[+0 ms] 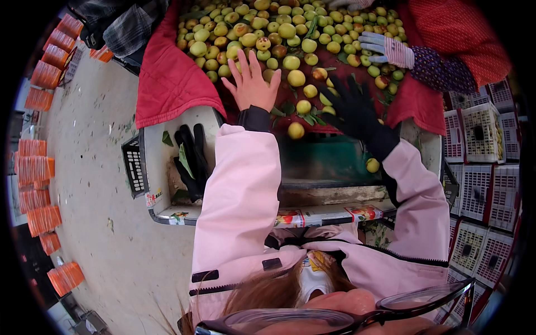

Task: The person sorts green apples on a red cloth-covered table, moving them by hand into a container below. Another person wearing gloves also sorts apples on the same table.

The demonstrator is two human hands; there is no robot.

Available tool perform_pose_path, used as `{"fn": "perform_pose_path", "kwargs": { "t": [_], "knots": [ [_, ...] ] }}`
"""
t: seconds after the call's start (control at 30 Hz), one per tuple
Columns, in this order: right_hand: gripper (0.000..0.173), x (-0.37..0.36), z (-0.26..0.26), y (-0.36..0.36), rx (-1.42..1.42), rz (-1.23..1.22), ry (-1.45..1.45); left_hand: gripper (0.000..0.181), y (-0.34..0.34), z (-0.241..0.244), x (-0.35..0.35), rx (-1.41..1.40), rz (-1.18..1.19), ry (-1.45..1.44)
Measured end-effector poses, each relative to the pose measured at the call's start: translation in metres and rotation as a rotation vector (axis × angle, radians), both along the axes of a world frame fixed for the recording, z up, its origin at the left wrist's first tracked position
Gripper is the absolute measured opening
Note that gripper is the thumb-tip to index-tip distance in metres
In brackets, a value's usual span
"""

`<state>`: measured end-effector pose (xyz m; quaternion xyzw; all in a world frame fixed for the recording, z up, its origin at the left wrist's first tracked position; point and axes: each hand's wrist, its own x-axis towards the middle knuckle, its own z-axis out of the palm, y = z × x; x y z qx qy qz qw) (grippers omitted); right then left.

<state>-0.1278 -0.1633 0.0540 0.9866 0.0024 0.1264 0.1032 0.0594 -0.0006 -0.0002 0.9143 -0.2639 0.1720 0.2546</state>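
Observation:
Many small green-yellow fruits, likely jujubes [287, 30], some with brown blotches, lie on a red padded cloth [176, 83] with loose leaves. My left hand [253, 83], bare, reaches over their near edge with its fingers spread. Some fruits touch or lie under its fingertips. In a black glove, my right hand [354, 109] is spread palm down beside a few fruits and leaves at the right; its palm side is hidden. One fruit [296, 130] lies near the cloth's front edge, above a teal opening [326, 159]. Another fruit [372, 165] sits by my right wrist.
A spare black glove [190, 163] with a leaf rests in the tray's left part [167, 209]. Across the fruit, a co-worker's striped glove [387, 50] touches the pile. White crates [477, 192] are stacked at right; orange bundles [44, 222] line the left beyond the floor.

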Motion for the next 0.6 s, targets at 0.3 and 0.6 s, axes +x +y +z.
{"fn": "perform_pose_path", "kwargs": {
  "t": [0.3,0.6],
  "knots": [
    [0.063,-0.049,-0.007,0.021,0.179,-0.049,0.143,0.076,-0.032,0.010,0.036,0.308,-0.140,-0.038],
    [0.047,0.147,-0.022,-0.005,0.415,0.097,-0.278,0.078,-0.004,0.009,0.020,0.256,-0.083,-0.053]
  ]
}}
